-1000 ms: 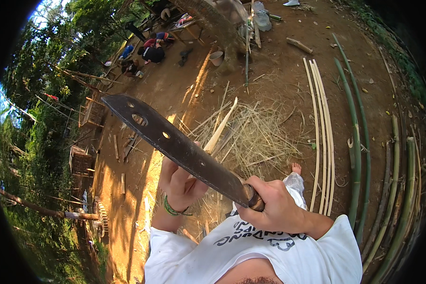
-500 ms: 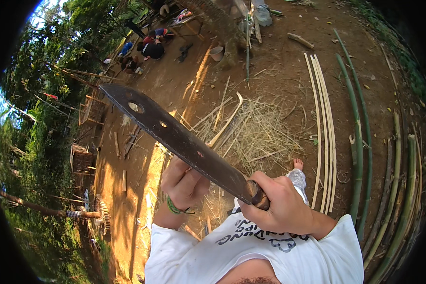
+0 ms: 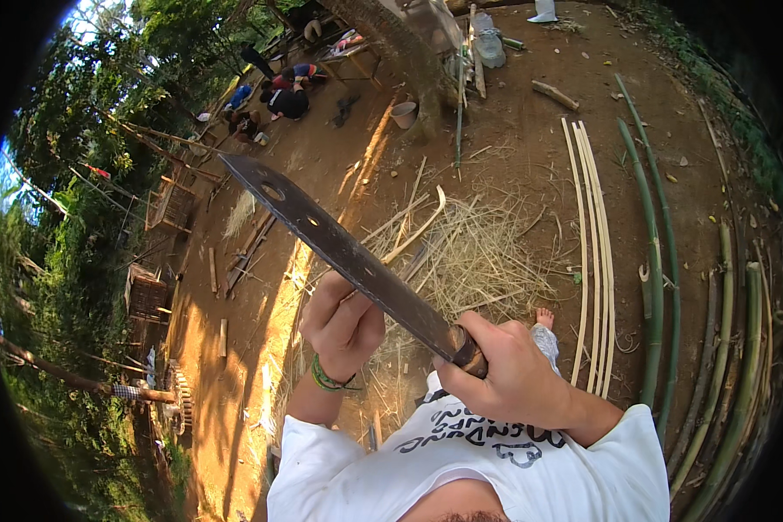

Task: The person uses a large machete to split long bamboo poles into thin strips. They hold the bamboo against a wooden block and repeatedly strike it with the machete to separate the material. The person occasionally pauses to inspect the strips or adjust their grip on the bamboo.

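Observation:
My right hand (image 3: 509,374) grips the dark wooden handle of a long steel machete (image 3: 339,248) whose blade, with a few holes along it, points up and to the left. My left hand (image 3: 344,317) is closed around the near end of a thin pale bamboo strip (image 3: 413,230), just under the blade. The strip curves away toward the upper right over a heap of bamboo shavings (image 3: 478,261). A green band is on my left wrist.
Split pale bamboo strips (image 3: 592,252) and long green bamboo poles (image 3: 661,287) lie on the bare dirt at the right. My bare foot (image 3: 544,317) shows by the shavings. Several people (image 3: 278,100) sit at the far upper left near a tree trunk (image 3: 400,43) and a small pot (image 3: 404,114).
The machete blade has shifted slightly down and to the right along the strip; both hands keep their grips.

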A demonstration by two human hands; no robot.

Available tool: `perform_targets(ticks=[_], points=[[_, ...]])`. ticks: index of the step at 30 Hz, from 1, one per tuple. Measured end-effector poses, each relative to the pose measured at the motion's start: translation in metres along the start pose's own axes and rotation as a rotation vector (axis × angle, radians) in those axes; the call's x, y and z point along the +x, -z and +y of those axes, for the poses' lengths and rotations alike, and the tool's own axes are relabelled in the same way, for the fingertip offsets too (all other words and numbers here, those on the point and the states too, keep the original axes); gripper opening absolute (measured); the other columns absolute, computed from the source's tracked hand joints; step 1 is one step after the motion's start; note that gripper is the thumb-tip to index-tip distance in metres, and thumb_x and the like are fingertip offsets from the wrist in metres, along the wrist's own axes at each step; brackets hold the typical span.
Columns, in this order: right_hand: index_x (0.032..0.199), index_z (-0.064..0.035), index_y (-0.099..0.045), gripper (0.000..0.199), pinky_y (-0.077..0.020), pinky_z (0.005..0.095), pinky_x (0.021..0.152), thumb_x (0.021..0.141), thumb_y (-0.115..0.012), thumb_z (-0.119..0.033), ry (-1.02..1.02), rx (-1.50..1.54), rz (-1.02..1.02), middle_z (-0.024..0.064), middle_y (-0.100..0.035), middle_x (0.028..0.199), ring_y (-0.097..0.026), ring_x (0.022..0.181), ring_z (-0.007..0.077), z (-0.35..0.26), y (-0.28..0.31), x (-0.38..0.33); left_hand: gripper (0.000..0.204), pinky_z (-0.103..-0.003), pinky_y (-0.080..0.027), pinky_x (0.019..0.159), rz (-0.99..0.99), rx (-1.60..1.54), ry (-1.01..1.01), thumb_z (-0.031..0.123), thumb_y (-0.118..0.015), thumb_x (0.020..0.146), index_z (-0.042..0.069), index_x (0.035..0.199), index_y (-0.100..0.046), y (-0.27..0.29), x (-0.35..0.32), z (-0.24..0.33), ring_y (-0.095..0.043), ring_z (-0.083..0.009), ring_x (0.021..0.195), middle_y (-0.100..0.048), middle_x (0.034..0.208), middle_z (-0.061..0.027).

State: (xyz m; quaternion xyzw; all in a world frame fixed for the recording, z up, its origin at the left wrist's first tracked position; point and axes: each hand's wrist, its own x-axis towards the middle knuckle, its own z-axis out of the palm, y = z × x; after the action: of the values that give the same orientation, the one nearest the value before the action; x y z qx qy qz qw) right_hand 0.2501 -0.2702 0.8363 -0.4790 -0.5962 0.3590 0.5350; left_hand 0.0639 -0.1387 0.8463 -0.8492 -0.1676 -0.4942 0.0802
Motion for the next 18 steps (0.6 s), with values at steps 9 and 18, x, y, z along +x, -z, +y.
perform_targets(ticks=[9, 18], points=[[0.081, 0.0045, -0.055, 0.024, -0.0472, 0.0410, 0.049, 0.084, -0.067, -0.016, -0.128, 0.042, 0.019, 0.0174, -0.059, 0.056, -0.061, 0.046, 0.0309, 0.009, -0.008, 0.020, 0.024, -0.030, -0.055, 0.063, -0.077, -0.100, -0.026, -0.014, -0.075, 0.068, -0.005, 0.090, -0.071, -0.008, -0.014, 0.008, -0.070, -0.0261, 0.076, -0.069, 0.093, -0.0157], [0.085, 0.0040, -0.056, 0.025, -0.0479, 0.0417, 0.050, 0.082, -0.067, -0.018, -0.189, 0.082, -0.048, 0.0164, -0.058, 0.053, -0.061, 0.047, 0.0341, 0.035, -0.029, 0.019, 0.026, -0.027, -0.049, 0.060, 0.070, -0.028, 0.129, -0.018, -0.074, 0.074, -0.002, 0.095, -0.072, -0.007, -0.027, -0.011, -0.064, -0.0184, 0.072, -0.069, 0.090, -0.0137]])
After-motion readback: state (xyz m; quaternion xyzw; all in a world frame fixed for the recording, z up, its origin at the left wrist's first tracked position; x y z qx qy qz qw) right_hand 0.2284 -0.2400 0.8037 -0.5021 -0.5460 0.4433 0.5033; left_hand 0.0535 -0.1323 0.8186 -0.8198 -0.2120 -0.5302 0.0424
